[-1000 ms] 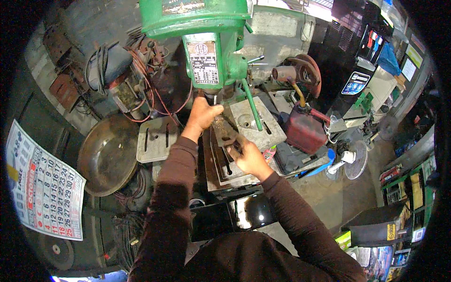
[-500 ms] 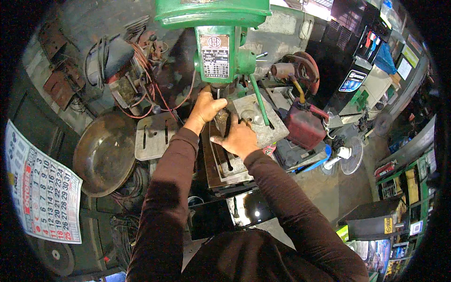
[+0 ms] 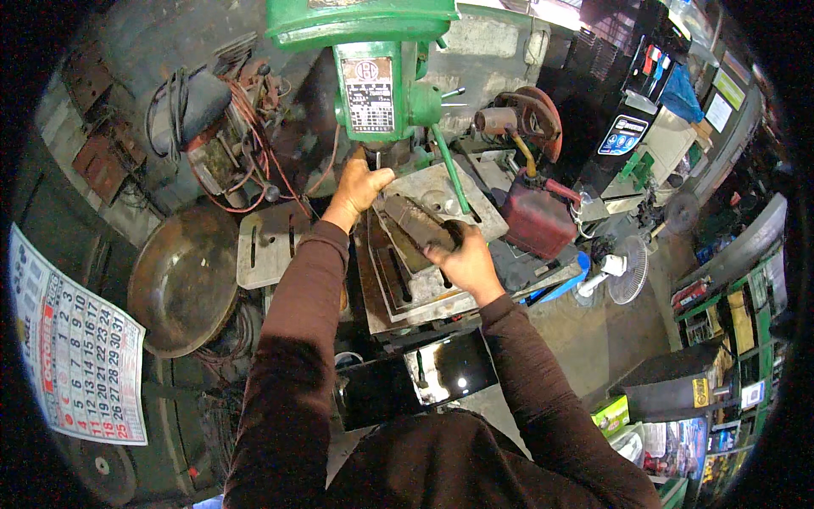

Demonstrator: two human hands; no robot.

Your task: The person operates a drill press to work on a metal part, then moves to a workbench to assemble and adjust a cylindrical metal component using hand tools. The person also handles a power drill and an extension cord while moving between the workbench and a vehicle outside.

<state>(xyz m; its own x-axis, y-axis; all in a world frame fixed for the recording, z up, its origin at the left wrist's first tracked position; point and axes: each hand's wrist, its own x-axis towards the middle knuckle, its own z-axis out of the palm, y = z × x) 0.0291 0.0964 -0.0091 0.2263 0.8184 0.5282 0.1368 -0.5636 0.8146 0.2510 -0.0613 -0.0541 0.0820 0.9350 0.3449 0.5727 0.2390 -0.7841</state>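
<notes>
A green drill press stands in front of me, its head above a slotted metal table. Just under the drill head, my left hand is closed beside a thin metal rod, likely the drill bit. Its curled fingers are mostly hidden, so what they grip is unclear. Lying at an angle over the table is a worn, brownish metal bar. My right hand grips the near right end of this bar, thumb on the near side and fingers over the far side.
A green feed lever slants down over the table. To the right are a red fuel can and a white fan. On the left sit a big round metal pan, a slotted plate and tangled cables.
My right hand has shifted right and toward me, from lying spread over the table to gripping the bar's end. The bar now lies angled to the right. My left hand stays by the rod.
</notes>
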